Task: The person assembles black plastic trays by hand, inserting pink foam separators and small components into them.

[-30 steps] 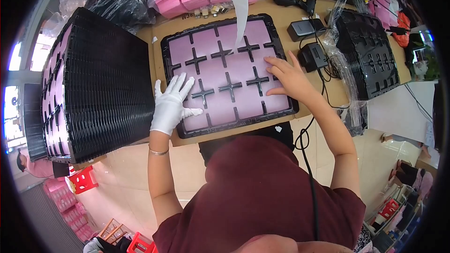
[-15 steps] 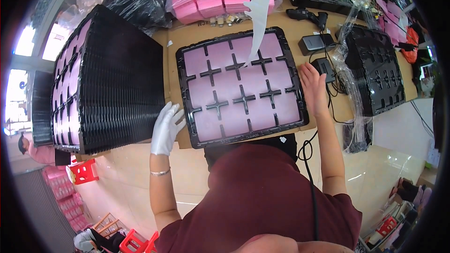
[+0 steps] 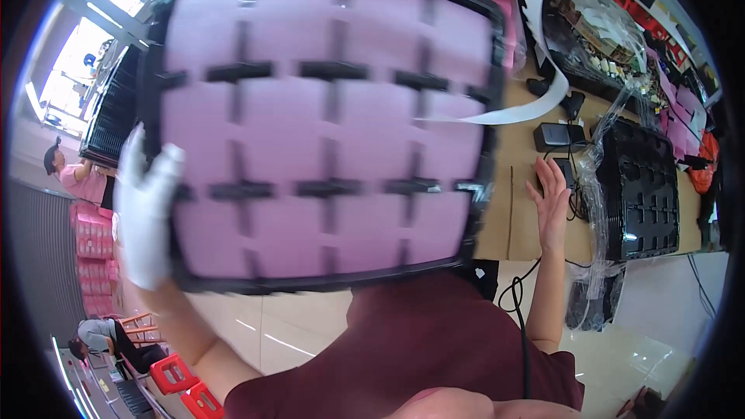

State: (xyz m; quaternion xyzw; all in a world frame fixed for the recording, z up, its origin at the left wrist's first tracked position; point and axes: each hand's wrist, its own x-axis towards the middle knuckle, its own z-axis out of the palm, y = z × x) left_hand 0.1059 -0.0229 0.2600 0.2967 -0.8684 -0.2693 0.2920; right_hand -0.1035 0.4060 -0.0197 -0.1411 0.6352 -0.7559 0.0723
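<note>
The tray (image 3: 330, 136) could tip, as only the left hand (image 3: 147, 206) pinches its edge, the right hand (image 3: 552, 206) apart, fingers spread.

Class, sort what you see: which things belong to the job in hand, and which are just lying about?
Seemingly in the job:
black tray with pink panels
gloved left hand, at the tray's left edge
bare right hand, open, holding nothing

Apparently just lying about:
small grey box on the table
orange bundle, far right
red stools, lower left
</note>
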